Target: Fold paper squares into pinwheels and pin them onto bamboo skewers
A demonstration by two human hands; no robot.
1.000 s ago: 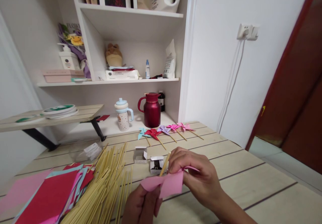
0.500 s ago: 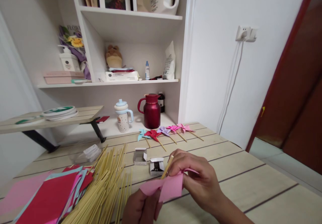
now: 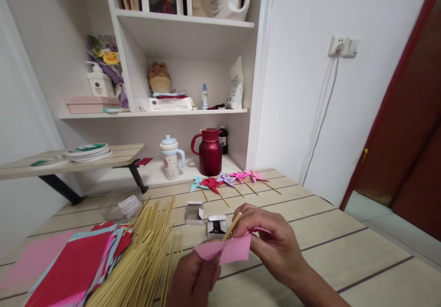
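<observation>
- The left hand (image 3: pixel 193 277) is low at the near edge, fingers closed around the lower end of a thin wooden stick (image 3: pixel 231 226) and the bottom of a folded pink paper (image 3: pixel 225 249); only part of this hand shows.
- The right hand (image 3: pixel 272 245) sits just above and to the right of it, fingertips pinched on the top fold of the pink paper where the stick tip pokes out. If that pinch loosens, I'd expect the folds to spring apart.
- The paper is thin, and pressing hard against the stick tip could tear it at the centre.
- Just beyond the right hand's fingers stand two small open boxes (image 3: pixel 216 226); something dark lies in the nearer one, though I cannot tell what. A careless knuckle might tip it over.
- To the left of the left hand lies a loose heap of sticks (image 3: pixel 148 252), with a stack of coloured paper (image 3: pixel 69 270) further left. An elbow sweeping that way could roll sticks off the table (image 3: pixel 344 252).
- Farther out, well beyond both hands, a row of finished pinwheels (image 3: pixel 227 180) lies near the table's far edge, well apart from the work and safe, I'd judge.
- Behind those, a red jug (image 3: pixel 210 153) and a cup (image 3: pixel 170 157) stand on the low shelf.
</observation>
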